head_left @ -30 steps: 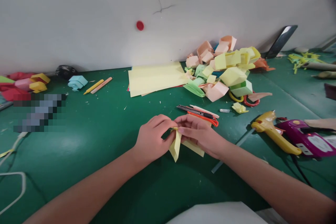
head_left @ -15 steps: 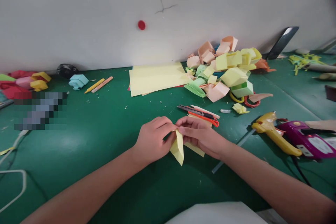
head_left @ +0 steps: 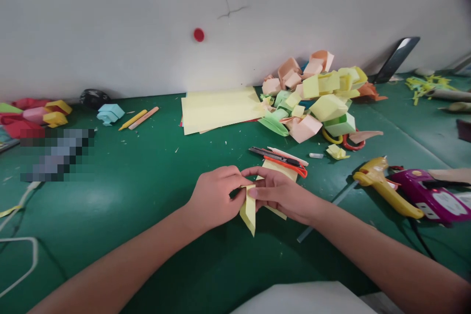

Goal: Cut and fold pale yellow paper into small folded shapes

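Observation:
Between my two hands is a folded piece of yellow paper (head_left: 249,211), its pointed end hanging down. My left hand (head_left: 219,194) pinches its upper left edge, fingers curled. From the other side my right hand (head_left: 277,190) grips the paper between thumb and fingers, near the top fold. The fingers hide part of the upper fold. Beneath my right hand lies a flat yellow paper sheet (head_left: 278,164), partly covered. Just beyond it rest a dark utility knife (head_left: 274,156) and orange-handled scissors (head_left: 301,170).
A heap of folded paper pieces (head_left: 316,93) stands at the back right, beside stacked yellow sheets (head_left: 221,108). A yellow glue gun (head_left: 386,186) and a purple power strip (head_left: 427,194) lie right. Two crayons (head_left: 138,118) and a blue folded paper (head_left: 110,114) are back left.
My right fingers have shifted slightly down along the fold, and the paper has turned a little, its flap narrower and hanging straighter. Both hands stay in nearly the same place.

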Tool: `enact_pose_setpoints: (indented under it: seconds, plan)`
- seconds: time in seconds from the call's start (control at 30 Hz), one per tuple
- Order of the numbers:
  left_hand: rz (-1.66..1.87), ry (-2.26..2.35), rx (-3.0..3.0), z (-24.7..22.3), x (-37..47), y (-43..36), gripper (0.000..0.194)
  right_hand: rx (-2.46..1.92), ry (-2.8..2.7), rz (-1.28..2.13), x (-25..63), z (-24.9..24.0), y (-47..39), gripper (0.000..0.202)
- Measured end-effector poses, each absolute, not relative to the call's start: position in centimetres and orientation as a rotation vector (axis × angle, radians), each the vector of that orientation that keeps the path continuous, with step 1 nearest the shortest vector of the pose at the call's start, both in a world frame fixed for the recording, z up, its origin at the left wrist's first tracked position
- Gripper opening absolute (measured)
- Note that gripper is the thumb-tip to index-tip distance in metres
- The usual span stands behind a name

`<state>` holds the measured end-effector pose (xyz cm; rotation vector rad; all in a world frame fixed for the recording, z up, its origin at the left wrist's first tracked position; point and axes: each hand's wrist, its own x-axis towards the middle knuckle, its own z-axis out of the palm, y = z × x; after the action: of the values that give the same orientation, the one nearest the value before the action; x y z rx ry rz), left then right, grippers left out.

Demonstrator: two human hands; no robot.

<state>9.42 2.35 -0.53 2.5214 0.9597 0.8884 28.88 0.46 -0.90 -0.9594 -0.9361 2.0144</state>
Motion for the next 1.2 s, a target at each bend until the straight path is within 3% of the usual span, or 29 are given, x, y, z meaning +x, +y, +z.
enact_pose_setpoints:
  seconds: [0.37, 0.53, 0.9, 1.2]
  plan:
    - [0.597, 1.073, 2.364, 1.4, 8.8, 3.0, 0.014, -1.015, -1.190, 1.988, 29.9, -0.8, 0.6, 0.057]
    - [0.478, 1.307, 2.515, 1.5, 9.2, 2.3, 0.014, -1.194, -1.526, 1.624, 29.4, -1.1, -0.5, 0.068]
    - [0.169, 1.365, 2.405, 1.9, 9.5, 2.8, 0.019, -1.420, -1.947, 1.055, 29.1, -0.2, -1.4, 0.025]
    - [0.113, 1.232, 2.768, 0.4, 10.0, 1.5, 0.019, -1.504, -2.108, 0.589, 28.5, -0.6, -1.7, 0.008]
